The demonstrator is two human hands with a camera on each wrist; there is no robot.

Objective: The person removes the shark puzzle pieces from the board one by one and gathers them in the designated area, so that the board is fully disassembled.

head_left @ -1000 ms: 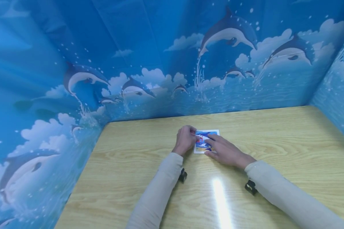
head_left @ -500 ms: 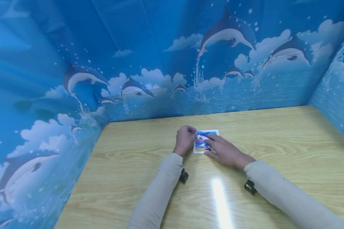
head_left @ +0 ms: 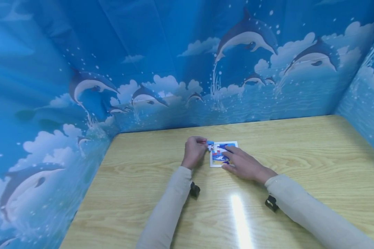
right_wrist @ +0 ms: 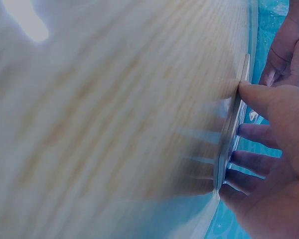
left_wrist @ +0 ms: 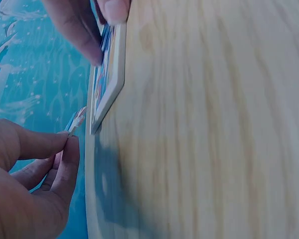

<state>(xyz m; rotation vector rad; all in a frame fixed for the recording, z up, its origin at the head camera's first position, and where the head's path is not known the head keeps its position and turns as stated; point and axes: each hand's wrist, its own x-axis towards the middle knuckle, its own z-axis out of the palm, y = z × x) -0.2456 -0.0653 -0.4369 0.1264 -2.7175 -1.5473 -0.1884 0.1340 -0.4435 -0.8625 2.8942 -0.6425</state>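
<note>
A small jigsaw puzzle in a white frame [head_left: 211, 162] lies flat on the table, its picture in blue, white, red and yellow. My left hand [head_left: 194, 152] pinches a blue and white puzzle piece [head_left: 210, 145] between thumb and fingers at the frame's upper left corner. In the left wrist view this piece [left_wrist: 75, 122] is held just off the frame's corner, above the table. Across the right part of the puzzle rests my right hand [head_left: 244, 164], fingers spread and fairly straight, the thumb at the near edge. Those fingers hide part of the picture.
The wood-grain table [head_left: 143, 193] extends on all sides of the puzzle, with a bright light reflection in front. Blue dolphin-print sheeting [head_left: 168, 69] stands along its back and sides. Dark camera mounts [head_left: 194, 190] sit at the wrists.
My left hand has moved a little to the left from the puzzle, bringing a pinched piece out of the upper left corner. My right hand has stayed in place.
</note>
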